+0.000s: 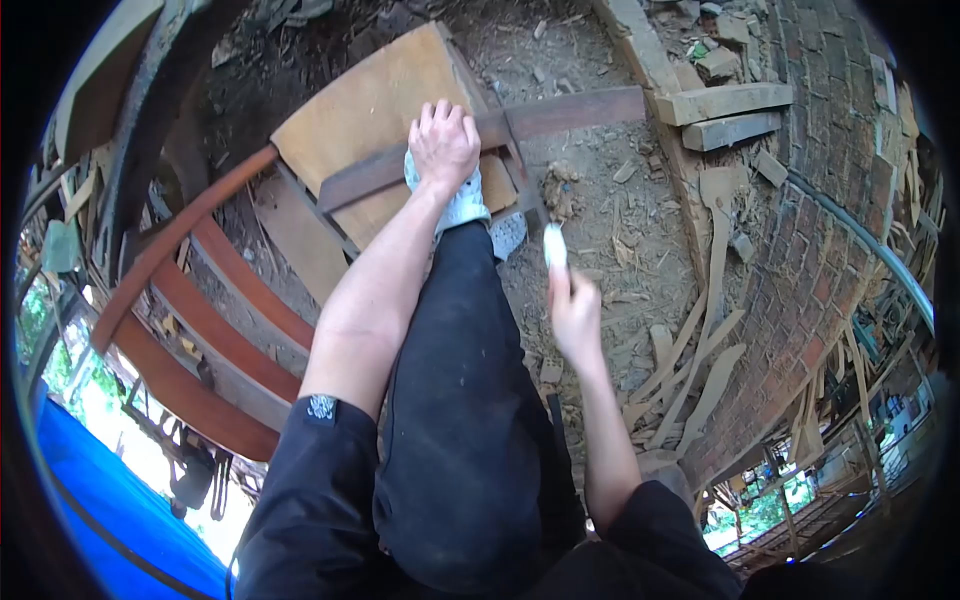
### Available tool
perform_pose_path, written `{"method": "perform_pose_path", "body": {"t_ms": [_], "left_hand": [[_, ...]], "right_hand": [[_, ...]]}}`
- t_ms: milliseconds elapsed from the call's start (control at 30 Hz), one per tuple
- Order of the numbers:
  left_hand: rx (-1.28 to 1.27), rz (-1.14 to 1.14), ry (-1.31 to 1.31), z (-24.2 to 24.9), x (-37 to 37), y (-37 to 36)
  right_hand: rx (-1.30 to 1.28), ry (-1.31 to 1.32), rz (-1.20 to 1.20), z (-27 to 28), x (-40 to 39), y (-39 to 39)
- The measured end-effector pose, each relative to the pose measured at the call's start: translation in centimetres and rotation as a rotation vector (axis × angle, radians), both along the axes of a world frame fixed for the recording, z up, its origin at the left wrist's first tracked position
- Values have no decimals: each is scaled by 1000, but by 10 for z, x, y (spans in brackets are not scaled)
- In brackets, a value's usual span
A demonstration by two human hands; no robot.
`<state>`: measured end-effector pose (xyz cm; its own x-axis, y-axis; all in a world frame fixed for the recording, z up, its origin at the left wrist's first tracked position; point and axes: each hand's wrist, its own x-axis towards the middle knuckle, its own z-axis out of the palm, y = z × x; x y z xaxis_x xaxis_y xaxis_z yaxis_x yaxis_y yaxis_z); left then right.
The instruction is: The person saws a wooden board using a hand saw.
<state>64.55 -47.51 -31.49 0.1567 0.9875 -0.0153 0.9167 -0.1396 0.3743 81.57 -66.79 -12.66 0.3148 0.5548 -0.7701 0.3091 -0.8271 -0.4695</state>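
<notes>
My left hand (445, 150) presses down with curled fingers on a long dark wooden board (580, 112). The board lies across the tan seat of a wooden chair (365, 85). My foot, in a pale patterned clog (466, 205), is up on the board beside that hand. My right hand (576, 315) is closed round the white handle of what looks like a hand saw (555, 245), blurred by motion. Its dark narrow blade seems to run up and across the board, right of my left hand. The blade's teeth and any cut cannot be made out.
Reddish slats of the chair back (230, 280) spread out at left. Dirt ground (600, 200) with wood scraps lies at right, beside a long timber beam (650, 60), short wood blocks (725, 103) and a brick surface (820, 150). A blue sheet (110, 500) shows at lower left.
</notes>
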Motion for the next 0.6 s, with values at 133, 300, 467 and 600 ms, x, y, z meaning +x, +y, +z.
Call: {"method": "perform_pose_path", "body": {"t_ms": [133,300,467,600], "left_hand": [[6,14,-11,-2,0,5],[39,4,-29,1,2,8],[22,-1,-44,-1,0,15],[-4,13,-34,0,2,10]], "right_hand": [[10,-6,7,90,-14,-69],[-4,-33,59,-31,-13,44],[112,-84,12,3,-33,10],[-84,24,-61,82,-13,-37]]}}
